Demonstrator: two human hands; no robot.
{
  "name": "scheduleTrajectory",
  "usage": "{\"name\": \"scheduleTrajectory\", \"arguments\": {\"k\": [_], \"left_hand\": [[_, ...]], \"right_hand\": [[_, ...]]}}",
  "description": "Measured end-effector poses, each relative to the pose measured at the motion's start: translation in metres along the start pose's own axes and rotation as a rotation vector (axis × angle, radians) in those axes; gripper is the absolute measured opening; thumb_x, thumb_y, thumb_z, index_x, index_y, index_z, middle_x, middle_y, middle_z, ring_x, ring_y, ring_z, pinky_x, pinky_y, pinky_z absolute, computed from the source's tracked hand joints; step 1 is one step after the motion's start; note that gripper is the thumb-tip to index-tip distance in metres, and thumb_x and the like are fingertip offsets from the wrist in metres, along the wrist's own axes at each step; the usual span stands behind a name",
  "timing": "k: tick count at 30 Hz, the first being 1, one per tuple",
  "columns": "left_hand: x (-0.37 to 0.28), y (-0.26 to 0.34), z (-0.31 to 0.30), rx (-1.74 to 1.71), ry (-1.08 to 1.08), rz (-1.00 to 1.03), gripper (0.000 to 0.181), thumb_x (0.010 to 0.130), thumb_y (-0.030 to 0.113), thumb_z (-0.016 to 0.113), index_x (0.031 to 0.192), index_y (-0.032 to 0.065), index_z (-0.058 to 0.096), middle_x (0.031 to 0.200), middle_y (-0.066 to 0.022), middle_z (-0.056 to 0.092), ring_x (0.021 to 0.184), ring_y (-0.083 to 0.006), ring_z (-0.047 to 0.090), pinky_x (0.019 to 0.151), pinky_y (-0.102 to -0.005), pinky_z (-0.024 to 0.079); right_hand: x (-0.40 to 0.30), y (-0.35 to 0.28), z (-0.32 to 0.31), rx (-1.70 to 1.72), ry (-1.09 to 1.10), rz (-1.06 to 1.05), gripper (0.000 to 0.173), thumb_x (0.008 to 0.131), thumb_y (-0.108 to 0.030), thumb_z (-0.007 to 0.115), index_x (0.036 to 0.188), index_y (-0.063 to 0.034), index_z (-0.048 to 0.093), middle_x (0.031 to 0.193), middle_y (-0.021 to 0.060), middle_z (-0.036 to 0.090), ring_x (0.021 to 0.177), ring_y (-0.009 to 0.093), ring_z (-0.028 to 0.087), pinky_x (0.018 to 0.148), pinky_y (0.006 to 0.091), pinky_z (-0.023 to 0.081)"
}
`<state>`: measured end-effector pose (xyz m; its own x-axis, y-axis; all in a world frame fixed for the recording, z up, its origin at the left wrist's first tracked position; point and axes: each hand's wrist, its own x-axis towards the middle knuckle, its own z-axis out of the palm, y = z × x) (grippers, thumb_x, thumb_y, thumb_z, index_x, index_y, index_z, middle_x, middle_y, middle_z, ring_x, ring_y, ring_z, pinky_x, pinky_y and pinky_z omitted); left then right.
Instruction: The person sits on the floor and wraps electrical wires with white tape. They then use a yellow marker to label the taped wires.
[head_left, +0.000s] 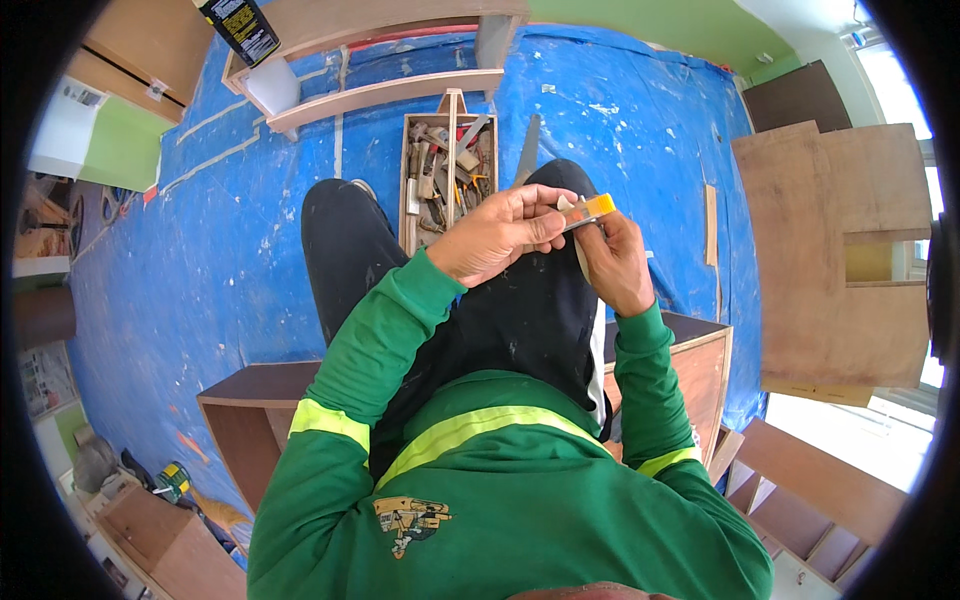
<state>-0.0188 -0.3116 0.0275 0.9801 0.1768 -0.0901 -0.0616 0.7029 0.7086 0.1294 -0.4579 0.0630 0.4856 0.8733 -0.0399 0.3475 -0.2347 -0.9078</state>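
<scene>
Above my right thigh, a small clear plastic case with a yellow end (591, 209) is held between both hands. My left hand (502, 231) pinches its left end between thumb and fingers. A small pale piece (566, 202) shows by those fingertips; what it is cannot be made out. The fingers of my right hand (619, 264) grip the case from below its yellow end. Beyond my knees lies an open wooden toolbox (405, 180) with a centre handle, full of hand tools. A saw blade (529, 150) rests beside it, partly behind my right knee.
Blue plastic sheeting (247, 262) covers the floor. A wooden frame (386, 100) stands ahead, with a dark container (244, 34) on it. Wooden cabinets (240, 435) are beside and behind me. Plywood panels (802, 255) stand at the right, near a wood strip (710, 225).
</scene>
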Motion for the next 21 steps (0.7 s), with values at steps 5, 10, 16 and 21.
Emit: {"name": "scheduleTrajectory", "arguments": {"k": [5, 10, 16, 21], "left_hand": [[0.001, -0.006, 0.003, 0.051, 0.065, 0.047, 0.046, 0.105, 0.023, 0.069, 0.142, -0.0027, 0.058, 0.122, -0.0052, 0.066, 0.103, -0.0117, 0.059, 0.095, -0.0274, 0.05], [0.002, -0.01, 0.005, -0.04, 0.161, 0.085, 0.045, 0.106, 0.024, 0.066, 0.142, -0.0025, 0.059, 0.125, -0.0053, 0.068, 0.104, -0.0113, 0.06, 0.096, -0.0267, 0.05], [0.006, -0.01, 0.004, -0.111, 0.214, 0.106, 0.044, 0.107, 0.024, 0.065, 0.142, -0.0033, 0.059, 0.125, -0.0046, 0.068, 0.105, -0.0106, 0.06, 0.097, -0.0259, 0.049], [0.006, -0.008, 0.002, -0.088, 0.209, 0.121, 0.042, 0.108, 0.023, 0.063, 0.141, -0.0033, 0.059, 0.126, -0.0047, 0.068, 0.104, -0.01, 0.059, 0.098, -0.0257, 0.049]], "right_hand": [[0.003, 0.001, 0.0, 0.003, 0.018, 0.005, 0.02, 0.1, -0.009, 0.058, 0.109, 0.0027, 0.072, 0.087, 0.0097, 0.07, 0.079, 0.014, 0.06, 0.071, 0.0331, 0.049], [0.01, -0.006, 0.0, -0.044, 0.005, 0.078, 0.022, 0.102, -0.014, 0.059, 0.108, 0.0031, 0.071, 0.086, 0.0102, 0.069, 0.079, 0.014, 0.058, 0.07, 0.0339, 0.049], [0.015, 0.0, 0.001, 0.09, 0.0, 0.141, 0.03, 0.103, -0.021, 0.063, 0.116, 0.0062, 0.064, 0.099, 0.0139, 0.07, 0.09, 0.017, 0.062, 0.079, 0.0338, 0.051], [0.012, 0.009, 0.003, 0.201, 0.071, 0.091, 0.044, 0.1, -0.026, 0.073, 0.122, 0.0083, 0.057, 0.117, 0.0177, 0.065, 0.107, 0.021, 0.064, 0.092, 0.0344, 0.053]]}}
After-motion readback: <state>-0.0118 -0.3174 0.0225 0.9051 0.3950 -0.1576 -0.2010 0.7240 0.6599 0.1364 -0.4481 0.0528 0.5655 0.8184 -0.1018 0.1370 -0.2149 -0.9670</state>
